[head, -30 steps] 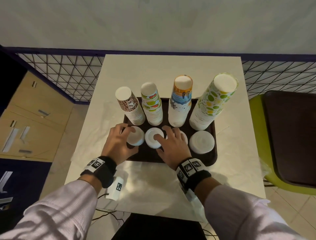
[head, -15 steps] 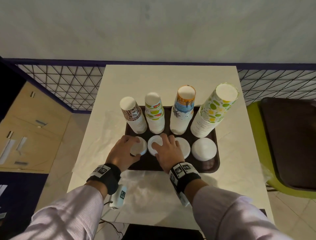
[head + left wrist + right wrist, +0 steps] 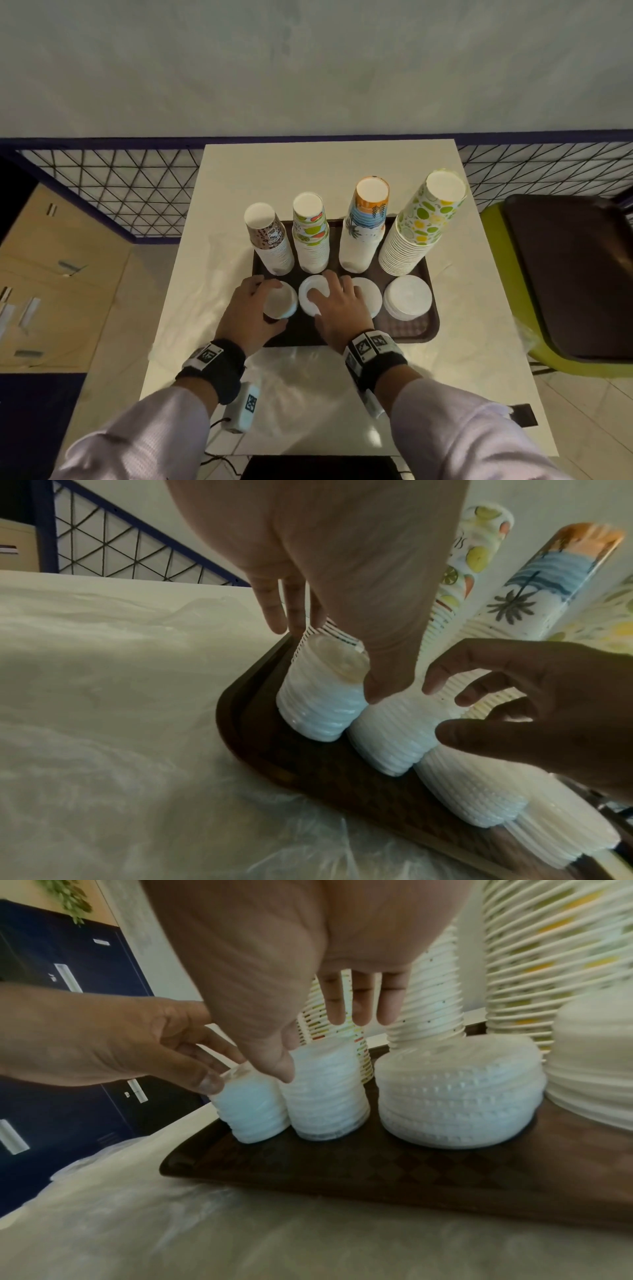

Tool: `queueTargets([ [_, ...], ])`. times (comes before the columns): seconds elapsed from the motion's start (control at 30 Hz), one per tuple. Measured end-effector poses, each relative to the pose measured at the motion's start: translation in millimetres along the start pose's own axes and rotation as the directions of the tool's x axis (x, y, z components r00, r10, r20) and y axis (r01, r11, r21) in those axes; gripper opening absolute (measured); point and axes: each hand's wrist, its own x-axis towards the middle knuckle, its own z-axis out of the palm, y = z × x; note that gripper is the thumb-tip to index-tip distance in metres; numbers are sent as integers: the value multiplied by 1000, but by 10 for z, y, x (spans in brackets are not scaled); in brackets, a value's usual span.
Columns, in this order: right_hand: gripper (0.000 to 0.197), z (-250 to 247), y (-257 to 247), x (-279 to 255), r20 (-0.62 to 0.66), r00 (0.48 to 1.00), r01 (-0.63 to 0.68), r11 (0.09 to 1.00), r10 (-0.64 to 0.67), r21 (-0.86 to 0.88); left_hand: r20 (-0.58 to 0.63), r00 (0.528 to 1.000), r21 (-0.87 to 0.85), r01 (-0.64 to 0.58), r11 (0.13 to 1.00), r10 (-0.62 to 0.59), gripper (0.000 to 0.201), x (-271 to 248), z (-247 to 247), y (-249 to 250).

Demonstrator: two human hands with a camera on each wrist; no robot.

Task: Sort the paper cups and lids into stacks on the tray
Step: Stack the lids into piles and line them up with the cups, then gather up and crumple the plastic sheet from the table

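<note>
A dark brown tray (image 3: 412, 337) holds four upside-down cup stacks at the back: brown (image 3: 270, 246), fruit print (image 3: 310, 236), palm print (image 3: 364, 226), lime print (image 3: 421, 226). Four white lid stacks stand in front. My left hand (image 3: 260, 301) grips the leftmost lid stack (image 3: 282, 301) near its top, thumb in front and fingers behind (image 3: 318, 704). My right hand (image 3: 337, 301) lies over the second lid stack (image 3: 310, 298) with straight fingers, its thumb at the stack's side (image 3: 325, 1102). The third lid stack (image 3: 371, 296) and the wide fourth one (image 3: 407, 301) stand untouched.
The tray lies on a white table (image 3: 325, 171) covered near me with clear plastic sheet (image 3: 325, 394). A green chair with a dark seat (image 3: 565, 274) stands close on the right. A mesh fence (image 3: 120, 192) runs behind, with wooden cabinets (image 3: 51, 274) at left.
My right hand has slid left, off the third lid stack and over the second. My left hand stays at the leftmost lid stack. The head view has tilted up.
</note>
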Motion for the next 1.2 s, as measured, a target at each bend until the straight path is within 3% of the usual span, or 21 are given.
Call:
queueTargets([
  [0.17, 43, -72, -63, -261, -160, 985, -43, 992, 62, 119, -246, 963, 26, -105, 994, 108, 66, -104, -109, 158],
  [0.3, 33, -72, 115, -646, -366, 912, -91, 964, 182, 251, -347, 920, -65, -220, 973, 185, 46, -248, -73, 376],
  [0.4, 33, -28, 509, -958, -464, 818, -196, 922, 341, 333, -240, 927, -115, -323, 939, 290, 30, -398, 24, 638],
  [0.5, 37, 64, 1108, -1286, -428, 736, -381, 843, 525, 379, 25, 922, -161, -377, 912, 385, 25, -514, 240, 941],
  [0.63, 61, 179, 1781, -1565, -54, 678, -703, 669, 733, 242, 349, 826, -18, -467, 884, 443, 42, -564, 797, 1260],
  [0.7, 68, 237, 1980, -1636, 105, 658, -753, 647, 746, 123, 444, 804, 79, -474, 877, 395, 52, -582, 1102, 1379],
  [0.8, 59, 347, 2150, -1677, 145, 737, -673, 736, 660, 71, 498, 801, 219, -487, 846, 332, 63, -610, 1474, 1567],
  [0.9, 19, 388, 2260, -1667, 118, 819, -573, 793, 561, 208, 385, 881, 301, -400, 866, 273, 75, -631, 1726, 1737],
  [0.97, 13, 368, 2317, -1675, 104, 845, -531, 800, 525, 280, 285, 933, 286, -300, 910, 218, 81, -637, 1871, 1787],
  [1.07, 10, 275, 2342, -1712, 74, 871, -475, 795, 486, 377, 191, 975, 258, -163, 952, 115, 66, -545, 2007, 1765],
  [1.2, 11, 9, 2383, -1740, 42, 907, -391, 800, 419, 455, 102, 993, 212, -80, 974, 60, 42, -403, 2027, 1786],
])
